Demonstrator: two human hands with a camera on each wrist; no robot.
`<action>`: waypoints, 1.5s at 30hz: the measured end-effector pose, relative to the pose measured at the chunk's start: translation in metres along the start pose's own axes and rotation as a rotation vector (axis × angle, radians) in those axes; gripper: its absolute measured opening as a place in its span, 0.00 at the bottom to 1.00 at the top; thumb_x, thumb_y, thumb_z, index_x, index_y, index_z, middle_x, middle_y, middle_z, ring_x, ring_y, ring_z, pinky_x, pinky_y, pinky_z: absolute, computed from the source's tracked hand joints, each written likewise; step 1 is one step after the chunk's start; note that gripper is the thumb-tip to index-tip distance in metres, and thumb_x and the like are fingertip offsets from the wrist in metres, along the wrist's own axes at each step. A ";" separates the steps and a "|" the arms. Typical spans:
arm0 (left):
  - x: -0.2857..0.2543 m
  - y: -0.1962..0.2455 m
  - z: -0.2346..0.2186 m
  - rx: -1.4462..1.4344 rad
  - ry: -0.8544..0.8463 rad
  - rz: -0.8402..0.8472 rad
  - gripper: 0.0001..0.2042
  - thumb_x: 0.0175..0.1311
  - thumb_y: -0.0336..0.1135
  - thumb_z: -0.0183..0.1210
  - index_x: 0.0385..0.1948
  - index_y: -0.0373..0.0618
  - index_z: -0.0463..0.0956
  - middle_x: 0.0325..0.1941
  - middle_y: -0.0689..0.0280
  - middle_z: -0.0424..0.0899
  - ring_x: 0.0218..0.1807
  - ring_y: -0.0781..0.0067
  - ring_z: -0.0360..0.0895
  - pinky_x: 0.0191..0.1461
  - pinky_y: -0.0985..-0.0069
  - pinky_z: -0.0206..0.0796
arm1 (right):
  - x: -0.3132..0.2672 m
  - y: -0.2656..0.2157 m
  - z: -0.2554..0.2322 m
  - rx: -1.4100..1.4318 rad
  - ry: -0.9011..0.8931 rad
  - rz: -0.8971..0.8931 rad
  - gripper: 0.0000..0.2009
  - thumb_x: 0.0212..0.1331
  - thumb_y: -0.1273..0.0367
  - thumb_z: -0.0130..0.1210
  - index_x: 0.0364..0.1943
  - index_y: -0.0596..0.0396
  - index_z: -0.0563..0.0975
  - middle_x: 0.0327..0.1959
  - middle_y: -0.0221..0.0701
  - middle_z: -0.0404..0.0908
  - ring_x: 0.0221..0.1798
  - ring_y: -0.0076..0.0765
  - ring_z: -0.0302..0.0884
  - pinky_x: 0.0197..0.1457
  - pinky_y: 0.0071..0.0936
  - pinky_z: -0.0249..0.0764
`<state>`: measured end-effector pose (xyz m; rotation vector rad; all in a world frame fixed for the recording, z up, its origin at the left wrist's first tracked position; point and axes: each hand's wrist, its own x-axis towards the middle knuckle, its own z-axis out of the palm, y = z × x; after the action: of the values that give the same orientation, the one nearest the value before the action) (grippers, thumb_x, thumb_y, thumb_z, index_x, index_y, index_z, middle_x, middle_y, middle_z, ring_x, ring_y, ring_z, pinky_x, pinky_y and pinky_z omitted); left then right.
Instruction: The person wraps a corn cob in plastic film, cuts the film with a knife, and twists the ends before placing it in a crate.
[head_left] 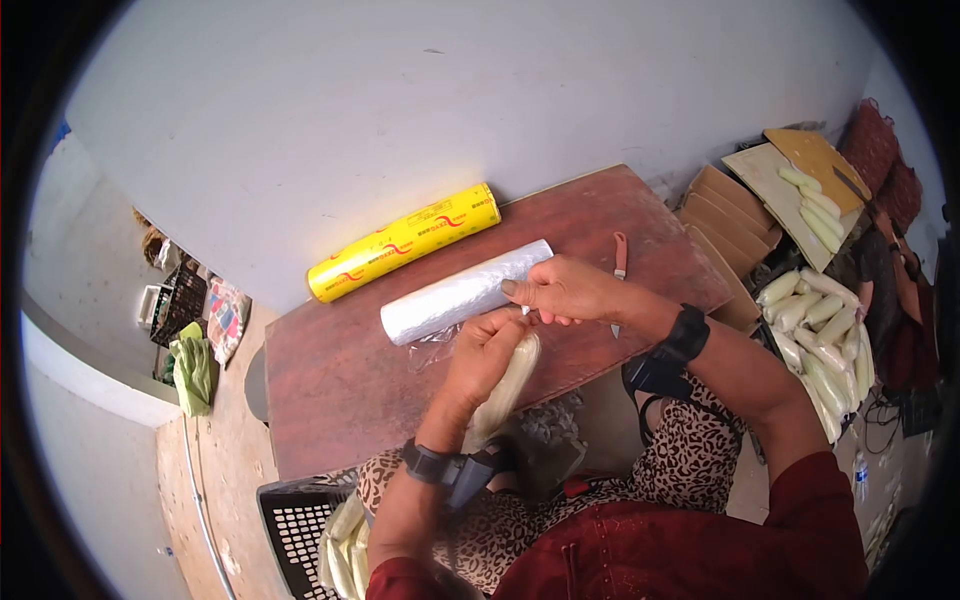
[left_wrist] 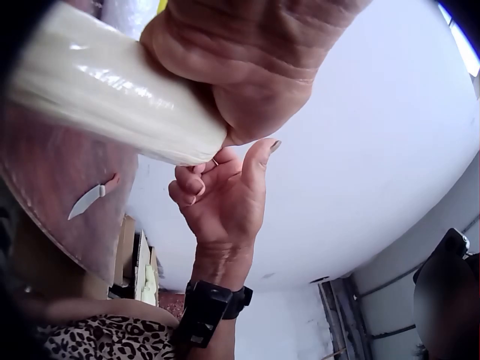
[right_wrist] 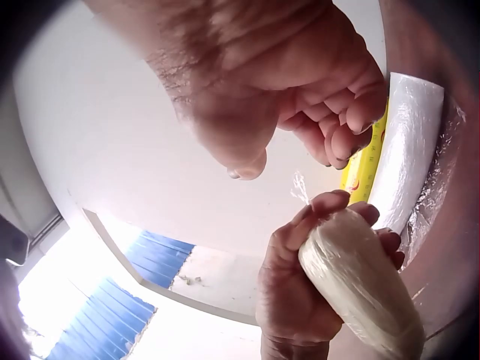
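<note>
My left hand (head_left: 482, 350) grips a pale, long vegetable (head_left: 508, 385) wrapped in cling film, near its upper end. The right wrist view shows a twisted tail of film (right_wrist: 300, 187) sticking up past the left fingers. Just above it is my right hand (head_left: 570, 290), its fingers loosely curled and apart from the tail in that view. Behind the hands, a roll of clear cling film (head_left: 465, 290) lies on the table, with a loose film edge toward me. Hidden behind the left hand is part of the wrapped vegetable.
A yellow printed tube (head_left: 405, 242) lies along the wall on the red-brown table (head_left: 340, 410). Near the right edge is a knife (head_left: 619, 270) with an orange handle. Wrapped vegetables (head_left: 825, 320) are piled at right; a black crate (head_left: 295, 530) stands below left.
</note>
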<state>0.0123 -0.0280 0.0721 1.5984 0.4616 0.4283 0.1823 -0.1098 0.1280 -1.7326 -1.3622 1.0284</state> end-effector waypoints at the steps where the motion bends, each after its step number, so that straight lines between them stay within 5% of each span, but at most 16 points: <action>1: -0.001 0.004 0.002 0.027 -0.009 0.018 0.12 0.68 0.36 0.50 0.36 0.39 0.81 0.27 0.72 0.79 0.26 0.85 0.71 0.29 0.83 0.62 | -0.001 -0.001 0.001 -0.027 -0.020 -0.005 0.29 0.61 0.43 0.50 0.21 0.59 0.76 0.15 0.29 0.74 0.15 0.22 0.69 0.17 0.23 0.65; 4: -0.003 0.008 0.006 0.083 -0.012 0.030 0.12 0.68 0.36 0.51 0.36 0.39 0.81 0.26 0.73 0.79 0.27 0.87 0.69 0.30 0.84 0.61 | 0.002 0.001 0.001 -0.123 -0.035 0.059 0.20 0.62 0.54 0.55 0.22 0.57 0.73 0.18 0.27 0.75 0.18 0.18 0.68 0.19 0.19 0.63; 10: -0.001 0.004 0.005 0.038 0.000 0.032 0.12 0.68 0.37 0.52 0.37 0.40 0.81 0.27 0.74 0.78 0.28 0.87 0.69 0.31 0.85 0.61 | 0.005 0.013 0.008 0.086 0.083 -0.140 0.08 0.56 0.70 0.59 0.25 0.57 0.72 0.20 0.26 0.75 0.21 0.16 0.69 0.22 0.17 0.64; 17: -0.004 0.018 0.000 -0.255 -0.159 -0.176 0.14 0.63 0.36 0.60 0.49 0.43 0.75 0.37 0.73 0.77 0.37 0.84 0.72 0.40 0.83 0.66 | 0.007 0.012 0.004 0.275 0.070 -0.137 0.09 0.56 0.72 0.58 0.37 0.59 0.70 0.25 0.27 0.74 0.25 0.17 0.71 0.25 0.16 0.67; 23: -0.003 0.016 0.003 -0.081 -0.120 -0.104 0.27 0.50 0.28 0.69 0.52 0.44 0.66 0.48 0.68 0.75 0.49 0.77 0.70 0.53 0.75 0.65 | 0.006 0.017 -0.004 0.407 0.003 -0.114 0.10 0.56 0.74 0.55 0.41 0.60 0.69 0.28 0.27 0.74 0.27 0.19 0.72 0.28 0.17 0.69; 29: 0.001 0.009 0.000 -0.181 -0.054 -0.268 0.23 0.49 0.29 0.70 0.46 0.41 0.67 0.47 0.65 0.76 0.47 0.74 0.72 0.54 0.75 0.66 | 0.004 0.017 -0.009 0.339 -0.039 -0.138 0.13 0.55 0.77 0.54 0.44 0.60 0.68 0.30 0.27 0.74 0.28 0.17 0.71 0.30 0.16 0.69; 45: -0.002 -0.006 -0.012 -0.592 -0.207 -0.123 0.22 0.61 0.37 0.61 0.55 0.37 0.68 0.50 0.57 0.80 0.49 0.62 0.80 0.55 0.68 0.71 | 0.004 0.019 -0.007 0.089 0.008 -0.334 0.15 0.54 0.78 0.55 0.46 0.59 0.69 0.30 0.23 0.74 0.33 0.15 0.70 0.39 0.17 0.69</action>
<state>0.0045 -0.0186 0.0674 1.0198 0.2403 0.2670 0.1967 -0.1104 0.1141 -1.3843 -1.5138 0.8780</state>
